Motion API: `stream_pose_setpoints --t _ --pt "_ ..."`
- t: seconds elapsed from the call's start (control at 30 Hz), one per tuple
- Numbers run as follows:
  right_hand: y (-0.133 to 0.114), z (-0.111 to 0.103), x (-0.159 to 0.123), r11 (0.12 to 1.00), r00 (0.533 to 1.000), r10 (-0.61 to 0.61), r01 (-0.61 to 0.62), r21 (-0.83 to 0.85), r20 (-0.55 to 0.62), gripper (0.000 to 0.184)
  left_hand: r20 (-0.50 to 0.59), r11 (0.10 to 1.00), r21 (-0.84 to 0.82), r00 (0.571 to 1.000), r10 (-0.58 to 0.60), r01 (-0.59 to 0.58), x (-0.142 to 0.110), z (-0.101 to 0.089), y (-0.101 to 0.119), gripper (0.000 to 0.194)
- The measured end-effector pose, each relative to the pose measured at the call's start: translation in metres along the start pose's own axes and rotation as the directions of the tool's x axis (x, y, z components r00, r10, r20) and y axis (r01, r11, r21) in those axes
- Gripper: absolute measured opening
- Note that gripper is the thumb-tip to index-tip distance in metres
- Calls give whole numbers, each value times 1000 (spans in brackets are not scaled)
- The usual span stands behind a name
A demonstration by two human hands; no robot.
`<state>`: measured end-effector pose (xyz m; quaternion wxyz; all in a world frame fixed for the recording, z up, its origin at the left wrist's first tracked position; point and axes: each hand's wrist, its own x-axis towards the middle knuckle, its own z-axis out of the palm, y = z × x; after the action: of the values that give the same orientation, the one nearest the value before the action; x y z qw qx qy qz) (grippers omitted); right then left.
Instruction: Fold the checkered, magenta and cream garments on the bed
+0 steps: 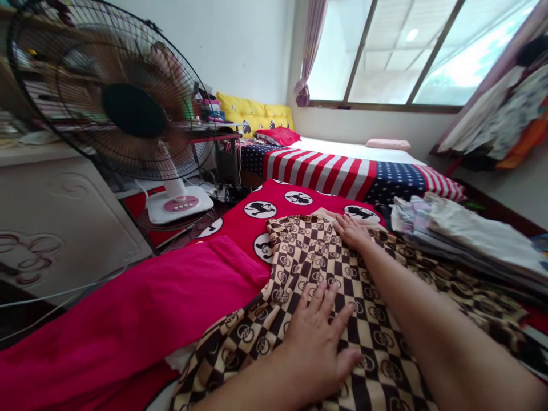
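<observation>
One bed (342,149) is standing at the back beneath a window (385,57) showing three panes, and one flag-patterned cover (319,170) is hanging over its near side. One red sheet (280,212), printed with black figures in white ovals, is spreading across the foreground. One brown-and-cream checkered garment (314,251) is lying over the middle of the red sheet, stretching from near its far edge toward its near edge, with part of it fanning out toward the right edge. One electric fan (135,111) is standing beyond the left edge, its blades blurring. One magenta garment (171,291) is lying along the left edge, just beside the checkered one. One stack of folded clothes (471,237) is resting toward the right edge; its layers are overlapping too much to count. One red pillow (280,135) and one pink pillow (387,144) are lying on the bed. Two hands are pressing on the checkered garment: the left hand (314,342) is lying palm down on its middle, five fingers (317,298) spreading wide; the right hand (351,231) is resting flat near its far end, fingers extending and lying closer together.
</observation>
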<state>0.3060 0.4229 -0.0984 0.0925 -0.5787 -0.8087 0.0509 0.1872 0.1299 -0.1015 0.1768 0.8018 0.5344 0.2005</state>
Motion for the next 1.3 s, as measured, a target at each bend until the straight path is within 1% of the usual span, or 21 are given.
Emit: stream_pose_setpoints --t 0.1,0.17,0.2,0.27,0.3,0.33,0.37,0.4,0.5,0.57,0.6,0.67,0.73,0.77,0.8,0.87,0.93,1.03,1.13,1.2,1.3 --pt "-13 -12 -18 999 997 -20 22 28 -75 61 -19 1000 11 1000 14 -14 1 2 -2 67" --pt "-18 -20 -45 994 987 -95 101 38 -126 56 -43 999 26 999 30 -29 1 4 -4 66" --pt "-19 -24 -64 983 977 -164 173 53 -139 51 -58 999 33 998 38 -36 2 5 -5 65" --pt "-14 -30 -109 935 936 -318 336 112 -147 39 -93 998 34 994 52 -49 3 8 -7 64" --pt "-9 -32 -134 905 913 -378 400 148 -153 33 -119 998 25 991 56 -54 3 9 -8 62" --pt "-2 -35 -159 883 898 -410 434 178 -159 30 -152 998 8 987 58 -57 4 10 -9 60" --pt "7 -37 -185 876 896 -412 439 198 -163 27 -193 998 -21 980 54 -59 5 9 -10 55" --pt "16 -39 -209 884 906 -392 420 206 -162 26 -241 997 -57 970 44 -59 7 8 -11 49" --pt "47 -42 -269 925 944 -296 321 205 -145 27 -378 990 -132 926 -7 -47 11 -4 -15 33" --pt "65 -40 -295 940 959 -252 275 202 -131 30 -455 996 -80 889 -59 25 12 -19 -19 29" --pt "72 -38 -305 944 963 -237 260 203 -130 32 -488 995 -19 868 -93 96 12 -28 -22 29" --pt "81 -32 -317 945 964 -217 246 215 -150 35 -533 944 114 821 -206 311 11 -47 -28 32" --pt "83 -26 -323 943 963 -194 236 235 -187 37 -521 838 199 779 -349 508 9 -63 -35 40" --pt "82 -23 -324 941 961 -185 233 246 -204 37 -497 795 219 765 -409 566 8 -70 -39 43" --pt "81 -22 -325 938 959 -180 234 257 -217 37 -467 771 230 762 -448 594 7 -76 -43 42" --pt "79 -21 -326 931 956 -178 240 275 -232 37 -420 777 242 784 -456 581 5 -86 -51 34" --pt "77 -22 -326 923 952 -189 256 288 -240 37 -421 795 254 803 -422 551 4 -95 -59 30" --pt "77 -23 -326 912 944 -212 284 297 -251 36 -443 796 270 804 -396 541 3 -104 -70 30" --pt "78 -22 -325 900 939 -221 300 315 -264 34 -405 794 285 818 -407 536 2 -110 -75 26" --pt "78 -22 -326 884 938 -222 309 351 -266 33 -376 801 289 832 -408 524 -1 -112 -75 29" --pt "77 -27 -329 846 938 -174 299 441 -301 33 -338 814 286 848 -408 505 -14 -116 -70 43"
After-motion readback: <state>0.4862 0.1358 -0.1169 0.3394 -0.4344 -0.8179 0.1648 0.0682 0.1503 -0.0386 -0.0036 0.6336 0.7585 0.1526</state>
